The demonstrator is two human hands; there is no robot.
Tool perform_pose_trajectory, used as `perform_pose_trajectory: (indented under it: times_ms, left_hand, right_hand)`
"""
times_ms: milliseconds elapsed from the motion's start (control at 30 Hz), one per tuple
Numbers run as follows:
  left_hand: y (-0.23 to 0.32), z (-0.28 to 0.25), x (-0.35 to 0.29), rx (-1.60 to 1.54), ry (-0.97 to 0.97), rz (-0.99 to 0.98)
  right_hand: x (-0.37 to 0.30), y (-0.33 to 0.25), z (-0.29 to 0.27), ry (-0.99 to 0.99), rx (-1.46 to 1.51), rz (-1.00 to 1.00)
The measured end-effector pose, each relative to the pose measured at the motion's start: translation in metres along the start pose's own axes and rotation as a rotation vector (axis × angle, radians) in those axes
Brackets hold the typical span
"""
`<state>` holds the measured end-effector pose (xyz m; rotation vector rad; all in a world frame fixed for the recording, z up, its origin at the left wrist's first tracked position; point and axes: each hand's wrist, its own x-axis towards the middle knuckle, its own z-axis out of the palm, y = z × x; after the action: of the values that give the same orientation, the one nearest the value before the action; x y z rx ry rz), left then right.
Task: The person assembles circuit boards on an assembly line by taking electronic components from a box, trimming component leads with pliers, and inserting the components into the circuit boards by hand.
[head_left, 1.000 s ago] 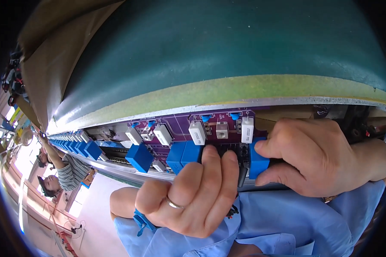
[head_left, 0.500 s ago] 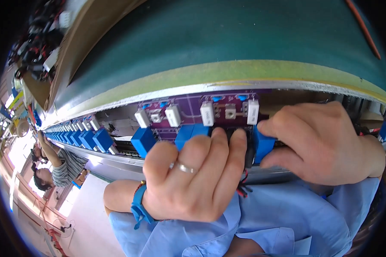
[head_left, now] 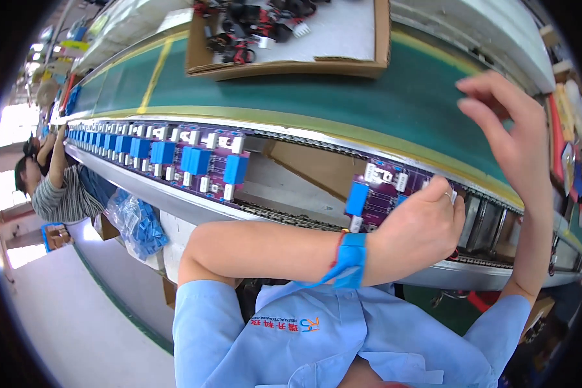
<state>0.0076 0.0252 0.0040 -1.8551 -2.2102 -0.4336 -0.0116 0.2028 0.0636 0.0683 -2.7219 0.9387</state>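
A purple circuit board (head_left: pixel 385 200) with blue blocks and white parts lies on the conveyor rails in front of me. My left hand (head_left: pixel 417 223), with a ring and a blue wristband, is closed over this board's right part. Its fingertips are hidden behind the knuckles, and so is much of the board beneath. Up and to the right, my right hand (head_left: pixel 514 129) is raised above the green belt, its fingers apart and nothing in them. A blue block (head_left: pixel 357 199) stands at the board's left end, clear of my hand.
To the left, a row of similar purple boards (head_left: pixel 168 155) runs along the metal rail (head_left: pixel 291 229). A cardboard box (head_left: pixel 349 68) of black and red wired parts stands on the green belt (head_left: pixel 427 97). A plastic bag (head_left: pixel 139 226) of blue parts lies near a co-worker in stripes (head_left: pixel 64 191).
My right hand has left the blue block by the board and risen over the green belt. My left hand now lies on the board's right part. The view has swung, bringing the box in.
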Motion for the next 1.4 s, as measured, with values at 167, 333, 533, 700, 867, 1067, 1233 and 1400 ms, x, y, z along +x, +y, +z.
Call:
perform_pose_trajectory:
  times_ms: [167, 333, 533, 700, 867, 1067, 1233, 1400]
  left_hand:
    - [0.008, -0.016, -0.007, -0.047, 0.050, -0.015]
    - [-0.023, -0.043, -0.025, -0.288, 0.227, -0.110]
    - [-0.087, -0.051, -0.067, -0.253, 0.423, -0.232]
    - [-0.100, -0.062, -0.073, -0.371, 0.450, -0.323]
    - [-0.104, -0.058, -0.070, -0.417, 0.398, -0.341]
    - [-0.111, -0.053, -0.065, -0.824, 0.295, -0.464]
    - [-0.114, -0.057, -0.050, -1.446, 0.327, -0.518]
    - [-0.129, -0.062, -0.043, -1.400, 0.413, -0.582]
  right_hand:
    - [0.095, -0.017, 0.048, 0.113, -0.298, -0.475]
    - [0.160, -0.019, 0.111, 0.082, -0.546, -0.609]
    - [0.143, -0.029, 0.106, 0.094, -0.416, -0.589]
    - [0.120, -0.041, 0.068, 0.227, -0.080, -0.385]
    - [0.128, -0.026, 0.038, 0.308, 0.336, -0.119]
    - [0.107, -0.043, 0.013, 0.292, 0.731, 0.029]
    - [0.094, -0.035, 0.030, 0.183, 0.598, -0.096]
    - [0.105, -0.037, 0.013, 0.352, 0.819, -0.162]
